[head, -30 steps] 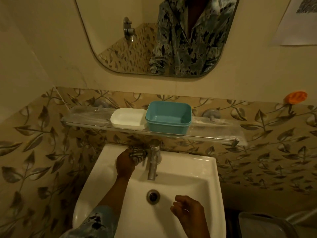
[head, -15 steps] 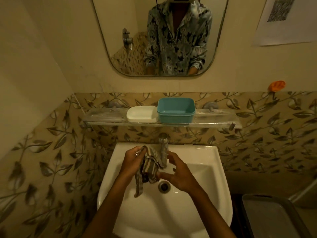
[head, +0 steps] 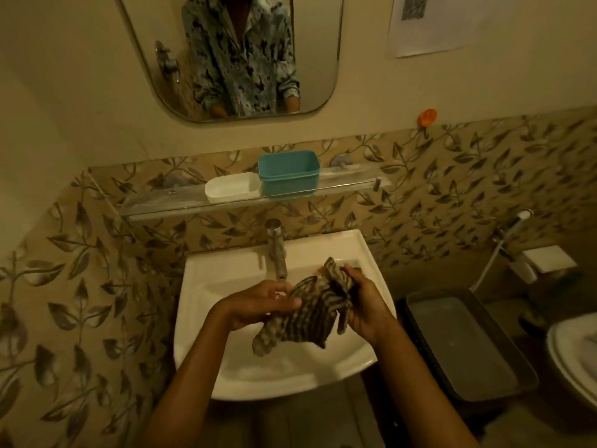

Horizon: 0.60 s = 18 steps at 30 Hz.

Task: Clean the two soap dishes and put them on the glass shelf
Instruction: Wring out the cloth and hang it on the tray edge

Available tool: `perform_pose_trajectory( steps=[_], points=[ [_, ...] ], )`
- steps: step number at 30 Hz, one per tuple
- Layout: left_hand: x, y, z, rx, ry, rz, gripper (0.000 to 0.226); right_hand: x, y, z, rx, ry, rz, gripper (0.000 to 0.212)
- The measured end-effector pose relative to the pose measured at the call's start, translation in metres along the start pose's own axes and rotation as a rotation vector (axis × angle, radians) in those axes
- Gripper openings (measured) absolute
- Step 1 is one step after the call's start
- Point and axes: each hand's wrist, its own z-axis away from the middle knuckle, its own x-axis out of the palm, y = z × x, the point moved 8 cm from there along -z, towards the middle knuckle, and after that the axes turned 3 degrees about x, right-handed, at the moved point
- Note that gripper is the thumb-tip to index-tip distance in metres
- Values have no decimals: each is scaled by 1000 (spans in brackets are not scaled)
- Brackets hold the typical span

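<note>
Two soap dishes stand side by side on the glass shelf (head: 168,202) above the basin: a low white one (head: 231,187) on the left and a taller teal one (head: 288,173) touching it on the right. Over the white washbasin (head: 206,279) both hands hold a striped cloth (head: 308,313). My left hand (head: 258,303) grips the cloth's left part. My right hand (head: 363,305) is closed on its bunched upper right end. The cloth hangs crumpled between them, below the tap's spout.
A chrome tap (head: 277,250) rises at the basin's back. A mirror (head: 232,56) hangs above the shelf. A dark rectangular bin (head: 465,344) stands right of the basin, a toilet (head: 575,357) at far right, a hand sprayer (head: 513,227) on the wall.
Both hands moved right and down over the basin with the cloth. The right hand, only near it half a second ago, now grips its upper end. The view tilted down.
</note>
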Motion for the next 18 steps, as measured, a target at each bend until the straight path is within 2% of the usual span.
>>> perform_pose_trajectory(
  steps=[3, 6, 9, 13, 15, 18],
  points=[
    [26, -22, -4, 62, -69, -96, 51, -20, -9, 21, -43, 111, -62, 45],
    [49, -33, -15, 109, 9, -197, 43, -42, -17, 42, -52, 198, -106, 49],
    [67, -34, -26, 136, 96, -64, 33, -64, -29, 57, -111, 246, -153, 51],
    [66, -17, -35, 242, 306, 96, 10, -106, -46, 78, -189, 304, -276, 47],
    [76, -2, -39, 264, 320, 229, 17, -132, -53, 86, -201, 322, -246, 50],
    [102, 26, -49, 305, 283, 249, 25, -163, -48, 92, -139, 341, -161, 60]
  ],
)
